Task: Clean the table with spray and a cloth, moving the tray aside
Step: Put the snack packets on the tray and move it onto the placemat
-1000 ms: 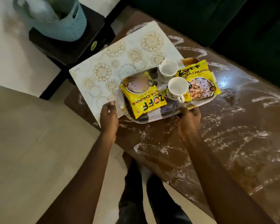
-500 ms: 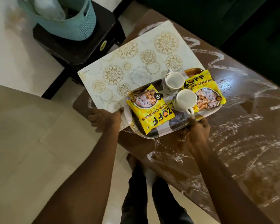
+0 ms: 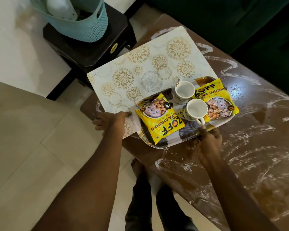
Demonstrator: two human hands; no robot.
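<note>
An oval patterned tray [image 3: 178, 142] rests partly on a white placemat with gold flowers [image 3: 140, 75] at the left end of the brown table [image 3: 257, 147]. It carries two yellow snack packets [image 3: 160, 120] and two white cups [image 3: 196, 109]. My right hand [image 3: 208, 142] grips the tray's near rim, thumb on top. My left hand [image 3: 111, 120] holds the tray's left end at the placemat's near edge, fingers curled under. White streaks smear the tabletop. No spray bottle or cloth shows.
A dark stool [image 3: 90, 47] stands left of the table with a teal basket [image 3: 77, 19] on it. A dark green sofa [image 3: 240, 22] runs behind the table. My legs and bare foot [image 3: 137, 165] are below, on the tiled floor.
My left hand moved from the placemat's edge to the tray's left end. The right hand stayed on the near rim. The view shifted, so everything sits lower and further right.
</note>
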